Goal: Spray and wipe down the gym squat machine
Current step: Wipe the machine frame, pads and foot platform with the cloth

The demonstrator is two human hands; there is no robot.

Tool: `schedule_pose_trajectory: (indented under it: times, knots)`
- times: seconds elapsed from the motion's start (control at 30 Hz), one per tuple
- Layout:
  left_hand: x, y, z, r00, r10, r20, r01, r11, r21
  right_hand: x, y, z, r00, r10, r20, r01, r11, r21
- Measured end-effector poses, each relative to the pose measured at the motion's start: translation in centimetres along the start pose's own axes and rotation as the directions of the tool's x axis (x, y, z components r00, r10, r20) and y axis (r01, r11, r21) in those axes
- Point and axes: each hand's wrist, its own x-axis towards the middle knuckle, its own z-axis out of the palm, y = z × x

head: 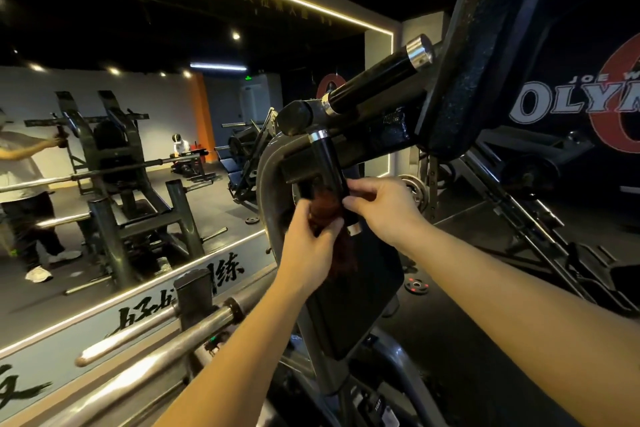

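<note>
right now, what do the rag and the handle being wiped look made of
Rag: dark red fuzzy cloth, probably microfibre or terry, bunched and limp. Handle: glossy black grip, likely rubber or plastic, between shiny chrome-look metal collars.

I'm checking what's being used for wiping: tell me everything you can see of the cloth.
The cloth is a dark reddish-brown, fuzzy-looking rag, bunched up. The left hand grips it and presses it against the black, downward-pointing handle. A loose end hangs below that hand. The right hand pinches the handle right beside it.
</note>
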Motion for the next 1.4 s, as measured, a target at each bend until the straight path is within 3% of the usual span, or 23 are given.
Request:
schedule_pose_trajectory:
  times: [0.1,0.2,0.3,0.47,0.67,0.8,0.83,0.9,0.97,1.0,1.07,1.17,1.23,1.3,1.33,1.4]
  knots:
    - [-0.7,-0.5,-0.1,0.995,-0.099,0.008,0.1,0.991,-0.09,0.0,-0.1,0.0,1.0,0.008,-0.003,-0.008,1.0,-0.005]
    - [3.1,2.5,-0.5,0.989,-0.065,-0.135,0.039,0.982,-0.185,-0.1,-0.4,0.0,1.0,0.026,0.016,-0.026,1.0,0.004]
    - [5.4,4.4,-0.3,0.989,-0.05,-0.137,0.017,0.973,-0.231,-0.2,-0.5,0.0,0.998,0.055,0.025,-0.055,0.998,-0.005]
    - [4.0,3.3,-0.4,0.996,0.0,-0.09,-0.013,0.99,-0.14,-0.4,-0.9,-0.1,0.998,0.053,0.035,-0.054,0.998,0.028]
    - [-1.6,0.2,-0.9,0.958,-0.179,0.222,0.17,0.984,0.06,-0.6,-1.4,-0.8,0.992,0.057,0.109,-0.052,0.998,-0.045]
    - [-3.2,1.4,-1.8,0.975,-0.181,0.129,0.172,0.982,0.083,-2.4,-1.7,-1.8,0.999,0.017,0.027,-0.013,0.992,-0.129]
    - [-3.1,2.3,-2.2,0.984,-0.145,0.099,0.137,0.987,0.085,-2.9,-1.6,-2.0,0.999,0.015,0.04,-0.012,0.996,-0.091]
    - [-2.7,4.5,-2.6,0.994,-0.079,0.075,0.074,0.996,0.057,-3.9,-2.1,-2.2,0.973,0.092,0.21,-0.126,0.98,0.156]
    - [-2.3,6.6,-2.3,0.997,-0.043,0.068,0.04,0.998,0.042,-4.6,-3.1,-2.0,0.892,0.112,0.439,-0.322,0.837,0.442]
    - [-2.2,7.4,-2.0,0.997,-0.021,0.068,0.017,0.998,0.066,-4.7,-3.6,-2.0,0.873,0.082,0.481,-0.365,0.763,0.533]
    - [-1.6,8.9,-1.8,0.993,0.037,0.115,-0.054,0.987,0.149,-4.3,-4.2,-1.7,0.902,0.067,0.426,-0.351,0.689,0.634]
    - [-0.4,10.0,-2.6,0.951,0.092,0.295,-0.135,0.983,0.127,-3.0,-4.7,-2.1,0.971,0.088,0.223,-0.219,0.71,0.669]
    - [0.7,10.4,-3.4,0.976,0.138,0.168,-0.154,0.984,0.087,-1.7,-5.1,-3.1,0.998,0.04,0.05,-0.061,0.808,0.585]
    - [2.4,10.7,-4.2,0.958,0.235,-0.166,-0.217,0.969,0.12,-0.2,-5.9,-3.6,0.991,-0.04,-0.13,0.088,0.919,0.385]
    - [3.4,10.8,-4.5,0.921,0.272,-0.28,-0.236,0.959,0.154,0.6,-6.3,-3.2,0.982,-0.073,-0.173,0.123,0.947,0.295]
    - [5.7,10.9,-4.7,0.895,0.293,-0.338,-0.23,0.949,0.214,1.8,-7.0,-1.4,0.981,-0.122,-0.15,0.148,0.973,0.176]
